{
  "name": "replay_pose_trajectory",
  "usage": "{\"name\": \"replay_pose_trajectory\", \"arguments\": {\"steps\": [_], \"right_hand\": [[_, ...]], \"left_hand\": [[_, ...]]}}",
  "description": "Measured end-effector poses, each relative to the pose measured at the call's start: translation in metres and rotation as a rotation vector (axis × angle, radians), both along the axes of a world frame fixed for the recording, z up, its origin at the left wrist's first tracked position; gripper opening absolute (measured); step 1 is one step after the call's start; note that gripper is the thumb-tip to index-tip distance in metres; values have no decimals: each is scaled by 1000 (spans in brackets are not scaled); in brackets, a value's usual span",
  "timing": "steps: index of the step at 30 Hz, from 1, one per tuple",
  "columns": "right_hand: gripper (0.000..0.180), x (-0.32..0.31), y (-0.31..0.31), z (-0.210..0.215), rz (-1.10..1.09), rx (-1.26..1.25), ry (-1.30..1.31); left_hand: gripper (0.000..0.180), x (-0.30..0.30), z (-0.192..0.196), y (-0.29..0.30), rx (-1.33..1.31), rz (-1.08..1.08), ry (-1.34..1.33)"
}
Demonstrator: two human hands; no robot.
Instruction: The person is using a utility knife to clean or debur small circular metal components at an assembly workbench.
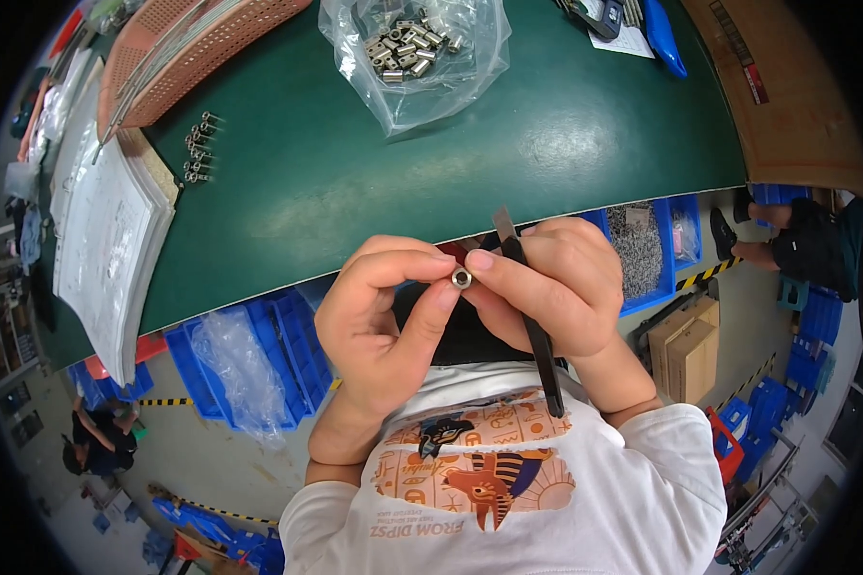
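In front of my chest, just off the near edge of the table, both hands meet at a small silver metal sleeve (461,279) with a hole in its end. My left hand (379,311) pinches the sleeve between thumb and index finger. The fingertips of my right hand (566,287) touch it from the other side. Tucked through that right hand is a slim black tool (541,355) with a flat metal tip, its lower end pointing toward my shirt; its exact kind cannot be made out. Something red shows partly behind the fingers.
On the green table (288,211) lie a clear bag (489,67) of metal sleeves, a cluster of small screw-like parts (199,149), a pink basket (177,57) and stacked papers (115,240). Blue bins (249,359) sit below the edge. People are in the background at both sides.
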State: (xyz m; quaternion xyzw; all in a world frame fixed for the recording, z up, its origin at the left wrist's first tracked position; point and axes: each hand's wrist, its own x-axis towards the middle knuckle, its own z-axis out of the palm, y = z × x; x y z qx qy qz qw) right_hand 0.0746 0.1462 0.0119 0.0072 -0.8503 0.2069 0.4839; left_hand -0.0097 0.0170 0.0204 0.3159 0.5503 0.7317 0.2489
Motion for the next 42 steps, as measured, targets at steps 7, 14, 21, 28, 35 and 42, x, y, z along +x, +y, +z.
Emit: {"name": "replay_pose_trajectory", "arguments": {"steps": [7, 14, 21, 28, 35, 42], "right_hand": [[22, -1, 0, 4, 39, -25, -1], [22, 1, -9, 5, 93, -286, -10], [22, 0, -10, 5, 59, -288, -20], [22, 1, -7, 8, 62, -286, -32], [23, 2, -8, 6, 46, -245, -10], [24, 0, -1, 1, 17, -174, 39]], "left_hand": [[17, -4, -3, 0, 56, -80, -48], [13, -1, -3, 1, 215, -279, -506], [11, -2, -5, 2, 186, -270, -527], [11, -1, -5, 4, 204, -279, -551], [15, 2, -9, 1, 145, -234, -493], [17, -1, -11, 8, 142, -213, -403]]}}
